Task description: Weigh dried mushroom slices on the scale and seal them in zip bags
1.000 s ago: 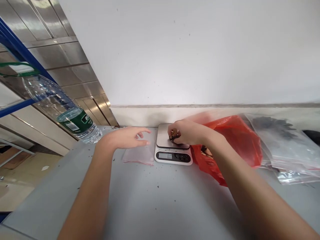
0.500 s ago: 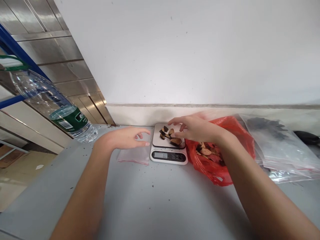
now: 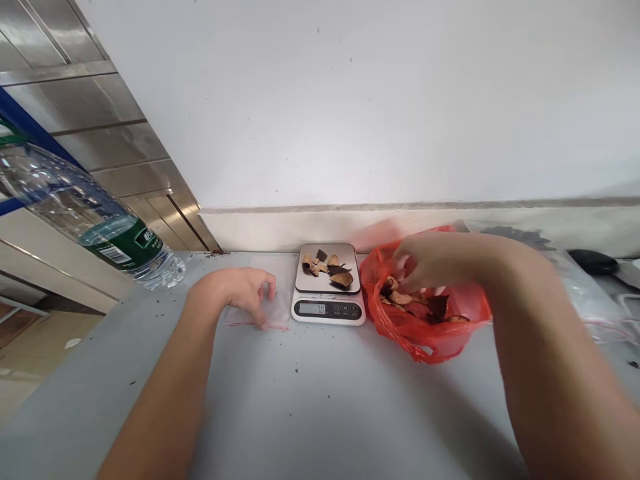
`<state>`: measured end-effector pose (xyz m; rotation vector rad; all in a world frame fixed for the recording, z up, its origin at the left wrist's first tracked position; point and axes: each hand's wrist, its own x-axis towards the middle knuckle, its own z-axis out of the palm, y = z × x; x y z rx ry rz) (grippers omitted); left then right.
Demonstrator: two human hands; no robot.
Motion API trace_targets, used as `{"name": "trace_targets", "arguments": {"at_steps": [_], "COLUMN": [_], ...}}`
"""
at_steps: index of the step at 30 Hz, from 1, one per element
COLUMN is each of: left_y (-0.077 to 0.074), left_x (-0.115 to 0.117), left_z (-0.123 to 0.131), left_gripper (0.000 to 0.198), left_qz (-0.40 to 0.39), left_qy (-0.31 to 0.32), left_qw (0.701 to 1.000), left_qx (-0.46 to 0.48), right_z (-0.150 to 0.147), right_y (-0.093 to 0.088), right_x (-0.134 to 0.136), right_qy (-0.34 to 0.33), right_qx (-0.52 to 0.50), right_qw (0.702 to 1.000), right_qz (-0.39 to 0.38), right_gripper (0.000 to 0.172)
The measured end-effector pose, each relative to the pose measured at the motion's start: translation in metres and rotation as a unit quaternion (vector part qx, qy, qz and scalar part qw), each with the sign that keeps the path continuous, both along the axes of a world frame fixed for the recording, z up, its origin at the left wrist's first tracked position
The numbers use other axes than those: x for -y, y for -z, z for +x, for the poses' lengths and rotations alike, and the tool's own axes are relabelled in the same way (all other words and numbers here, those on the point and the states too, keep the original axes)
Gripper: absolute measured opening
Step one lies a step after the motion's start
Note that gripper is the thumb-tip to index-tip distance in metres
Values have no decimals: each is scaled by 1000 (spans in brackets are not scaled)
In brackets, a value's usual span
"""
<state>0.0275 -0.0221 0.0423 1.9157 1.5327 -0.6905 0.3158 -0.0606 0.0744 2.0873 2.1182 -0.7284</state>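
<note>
A white digital scale [image 3: 329, 311] bears several dried brown pieces [image 3: 341, 279] with dark skins and pale insides; its display seems to read 7.0. To its right, my right hand [image 3: 430, 260] reaches into an open red plastic bag [image 3: 383, 327] of similar dried pieces [image 3: 400, 297]. That hand's fingers are apart and bent downward, some tips hidden, with nothing plainly held. On the scale's left, my left hand [image 3: 245, 291] hovers at or just touches a small clear zip bag [image 3: 277, 313] lying flat. Its fingers are curled, thumb apart, holding nothing.
A large water bottle [image 3: 120, 233] with a green label stands at the left, near the table's edge. Clear plastic bags [image 3: 575, 280] lie at the right, beside a black object [image 3: 593, 262]. A white wall [image 3: 350, 133] rises behind the grey table [image 3: 310, 413].
My right hand has left the dried pieces on the scale and moved right into the red bag. The display went from 0.0 to about 7.0. My left hand's fingers have lowered toward the zip bag.
</note>
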Motion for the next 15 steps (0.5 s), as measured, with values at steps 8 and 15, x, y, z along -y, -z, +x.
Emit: {"name": "trace_targets", "arguments": {"at_steps": [8, 15], "left_y": [-2, -1], "left_x": [2, 2], "left_z": [7, 5], "left_gripper": [59, 63], "left_qz": [-3, 5], "left_qy": [2, -5], "left_qw": [1000, 1000], "left_qx": [-16, -13], "right_z": [-17, -3], "right_y": [11, 27], "right_x": [-3, -10], "right_qy": [72, 39], "right_qx": [26, -79], "right_qw": [991, 993], "right_qz": [-109, 74], "right_gripper": [34, 15]}}
